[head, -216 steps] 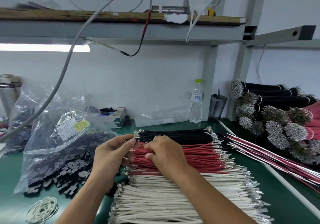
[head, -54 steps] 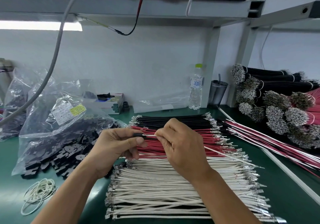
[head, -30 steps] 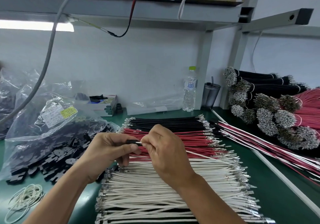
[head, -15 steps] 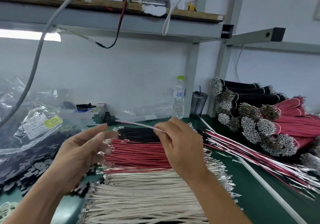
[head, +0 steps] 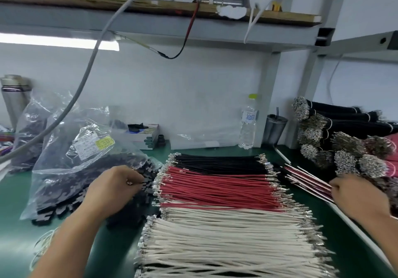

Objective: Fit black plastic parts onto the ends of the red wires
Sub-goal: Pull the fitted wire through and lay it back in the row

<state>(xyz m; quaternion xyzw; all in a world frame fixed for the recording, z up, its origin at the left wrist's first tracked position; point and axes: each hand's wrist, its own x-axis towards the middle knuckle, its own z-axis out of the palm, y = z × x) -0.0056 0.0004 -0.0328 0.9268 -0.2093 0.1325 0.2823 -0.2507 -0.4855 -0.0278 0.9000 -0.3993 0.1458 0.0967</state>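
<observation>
Left hand [head: 112,188] curls its grip into the black plastic parts [head: 148,183] at centre left; right hand [head: 357,193] seems to pinch finished wires at right. I judge the red wires [head: 217,189] light and limp: hold near the terminal.

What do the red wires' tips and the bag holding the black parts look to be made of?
Red wires: matte, rubbery-looking insulation; the tips glint silver, so probably crimped metal terminals. Bag: thin clear plastic film, judging by its creases and glare, with black parts visible through it.
</observation>
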